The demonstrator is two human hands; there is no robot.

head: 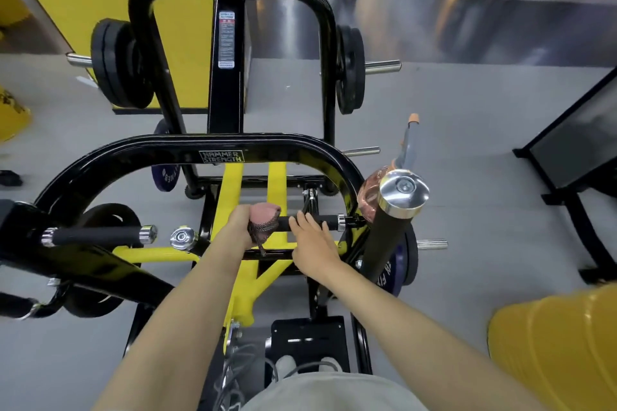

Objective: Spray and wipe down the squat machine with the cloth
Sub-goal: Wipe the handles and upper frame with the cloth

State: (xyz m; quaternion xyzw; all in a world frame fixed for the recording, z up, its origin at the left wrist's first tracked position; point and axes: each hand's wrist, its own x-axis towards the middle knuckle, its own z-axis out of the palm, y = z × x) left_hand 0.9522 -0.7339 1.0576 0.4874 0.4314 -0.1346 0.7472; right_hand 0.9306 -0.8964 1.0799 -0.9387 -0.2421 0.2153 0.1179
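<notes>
Closest in on my feed, both bare forearms reach out over a black plate [307, 337] low on the squat machine [230, 100]. The left hand [238, 225] is clenched round the pink cloth [263, 220], which is bunched over the inner end of a black foam handle [325, 222]. The right hand [312, 243] sits just beside it on the same handle. Its fingers are laid fairly straight across the grip, not wrapped round it as far as I can see, so it's grasping nothing.

Just right of that, a thick upright handle [390, 237] with a chrome cap pokes up at the camera. The pinkish spray bottle [369, 193] is tucked right behind it against the frame, orange nozzle pointing away. Can't tell what it hangs from.

Further out there's the curved black bar [133, 147] with the Hammer Strength label, then weight plates [113, 63] on both sides.
</notes>
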